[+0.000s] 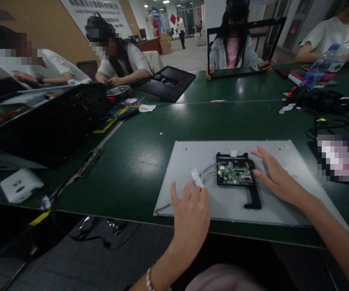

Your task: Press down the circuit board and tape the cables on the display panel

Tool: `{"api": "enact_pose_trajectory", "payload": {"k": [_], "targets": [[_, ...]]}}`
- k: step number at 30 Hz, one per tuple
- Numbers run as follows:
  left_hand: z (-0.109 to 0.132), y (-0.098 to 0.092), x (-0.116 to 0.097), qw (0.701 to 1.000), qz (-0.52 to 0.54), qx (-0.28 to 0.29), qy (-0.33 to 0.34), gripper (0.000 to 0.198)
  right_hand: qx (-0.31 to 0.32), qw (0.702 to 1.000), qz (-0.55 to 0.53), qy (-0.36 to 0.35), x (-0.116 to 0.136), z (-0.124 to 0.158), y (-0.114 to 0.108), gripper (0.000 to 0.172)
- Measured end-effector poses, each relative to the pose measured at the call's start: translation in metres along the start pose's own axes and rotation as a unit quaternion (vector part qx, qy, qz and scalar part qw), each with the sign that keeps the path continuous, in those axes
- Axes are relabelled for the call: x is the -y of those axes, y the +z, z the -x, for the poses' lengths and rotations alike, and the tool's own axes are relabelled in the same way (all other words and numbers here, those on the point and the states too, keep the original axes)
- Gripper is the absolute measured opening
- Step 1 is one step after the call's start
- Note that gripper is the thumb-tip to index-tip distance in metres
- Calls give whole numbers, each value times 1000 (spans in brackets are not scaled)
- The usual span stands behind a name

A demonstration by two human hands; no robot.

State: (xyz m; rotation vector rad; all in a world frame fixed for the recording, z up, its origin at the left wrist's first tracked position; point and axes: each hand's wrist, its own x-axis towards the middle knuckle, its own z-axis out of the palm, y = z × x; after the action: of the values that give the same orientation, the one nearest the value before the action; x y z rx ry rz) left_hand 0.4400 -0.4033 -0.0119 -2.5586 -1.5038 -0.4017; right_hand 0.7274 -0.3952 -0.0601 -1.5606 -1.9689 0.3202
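A flat grey metal panel (186,161) lies in front of me at the table's edge. On it sits a black plastic bracket (255,198) around a green circuit board (235,173), with thin grey cables (209,171) running out to the left. My left hand (191,210) is over the panel's left part, palm down with fingers bent but apart. Its fingertips are at a strip of white tape (196,177) by the cables; contact cannot be made out. My right hand (277,178) is open beside the bracket's right side, fingers spread, thumb close to the frame.
A phone (342,157) and black cables lie to the right, bottles (320,66) behind. At left stand a large black case (47,125) and a white box (21,186). A black cover (170,83) lies across the table. A co-worker opposite holds a black frame (209,52); others sit nearby.
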Motion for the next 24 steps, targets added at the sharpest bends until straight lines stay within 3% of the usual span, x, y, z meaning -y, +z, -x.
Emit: {"api": "enact_pose_trajectory", "payload": {"k": [4, 16, 24], "targets": [[7, 8, -14, 1000, 15, 5, -14, 17, -4, 1000, -2, -4, -1, 1, 0, 69], [2, 4, -21, 998, 37, -39, -43, 15, -2, 1000, 0, -8, -2, 3, 0, 68], [-6, 16, -8, 996, 33, -56, -59, 18, 14, 1000, 8, 4, -1, 3, -3, 65]]}}
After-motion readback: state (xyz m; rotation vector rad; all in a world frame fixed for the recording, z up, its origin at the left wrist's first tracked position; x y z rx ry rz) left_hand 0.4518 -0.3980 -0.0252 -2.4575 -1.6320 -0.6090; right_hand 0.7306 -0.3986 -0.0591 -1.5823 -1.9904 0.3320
